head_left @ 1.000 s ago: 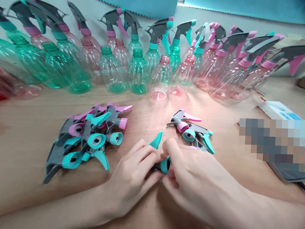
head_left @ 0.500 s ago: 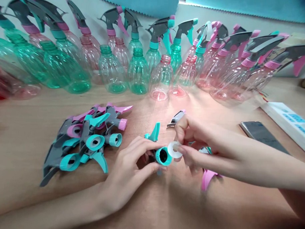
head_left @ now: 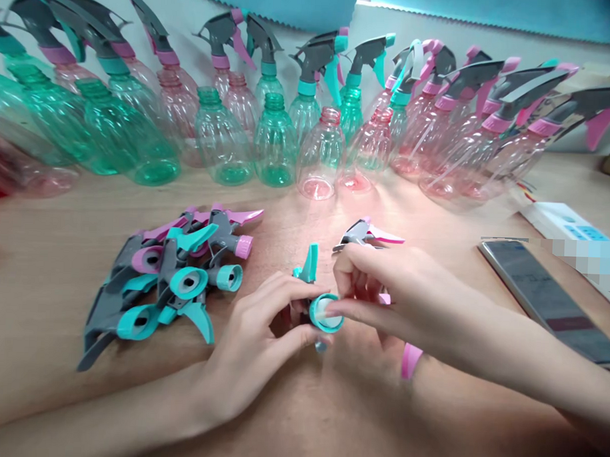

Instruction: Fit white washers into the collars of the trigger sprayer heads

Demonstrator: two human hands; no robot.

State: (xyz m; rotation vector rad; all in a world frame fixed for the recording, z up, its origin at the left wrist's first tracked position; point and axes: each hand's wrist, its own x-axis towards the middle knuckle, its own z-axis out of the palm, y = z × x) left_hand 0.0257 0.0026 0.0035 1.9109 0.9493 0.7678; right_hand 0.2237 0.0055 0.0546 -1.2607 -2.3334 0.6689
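My left hand [head_left: 254, 337] is closed around a spray trigger head whose teal trigger [head_left: 311, 261] sticks up beyond my fingers. Its teal collar [head_left: 314, 315] faces me, open end outward; most of the grey body is hidden by the hand. Inside the collar lies a white ring washer [head_left: 334, 319], with the thumb of my right hand [head_left: 387, 288] pressed against it. The other fingers of that hand are curled above. Behind it lies a grey and pink trigger head [head_left: 355, 233], and a pink trigger [head_left: 411, 361] shows beneath the hand.
Several grey trigger heads with teal and pink collars lie in a pile [head_left: 176, 277] to the left. Green bottles [head_left: 275, 144] and pink bottles [head_left: 321, 152], some topped with sprayers, line the back. A phone [head_left: 553, 297] and a white power strip [head_left: 568, 218] lie at the right.
The white washer has moved left from in front of the collar into it, carried by my right hand. My left hand keeps its hold on the trigger head.
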